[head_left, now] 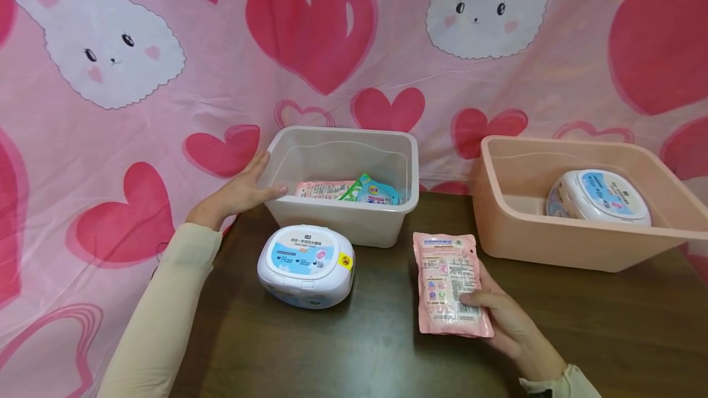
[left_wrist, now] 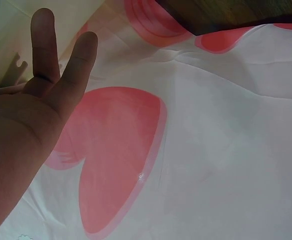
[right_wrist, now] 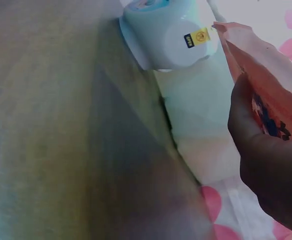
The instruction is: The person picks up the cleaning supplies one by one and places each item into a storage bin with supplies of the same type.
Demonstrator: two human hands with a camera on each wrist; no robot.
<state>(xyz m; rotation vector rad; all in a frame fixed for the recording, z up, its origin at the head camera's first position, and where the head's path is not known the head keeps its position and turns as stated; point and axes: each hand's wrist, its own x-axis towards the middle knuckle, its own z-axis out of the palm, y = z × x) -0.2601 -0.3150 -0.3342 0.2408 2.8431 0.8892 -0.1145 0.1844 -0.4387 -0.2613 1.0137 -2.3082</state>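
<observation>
My right hand (head_left: 511,318) holds a pink printed pouch (head_left: 447,284) upright by its right edge, thumb on the face with the small print. In the right wrist view the pouch (right_wrist: 273,82) shows its orange-pink side. On the left, my left hand (head_left: 235,195) rests against the left end of a grey plastic bin (head_left: 337,220), thumb at its front rim and fingers spread. The left wrist view shows two of this hand's fingers (left_wrist: 78,65) extended. Inside that bin lie a pink pouch (head_left: 326,189) and a green-and-blue pouch (head_left: 376,194).
A white lidded tub (head_left: 305,266) with a blue label stands before the grey bin. To the right, a peach bin (head_left: 553,244) holds a similar tub (head_left: 603,198). Both bins stand on a dark wooden table (head_left: 354,355), backed by a pink heart-patterned cloth (head_left: 221,78).
</observation>
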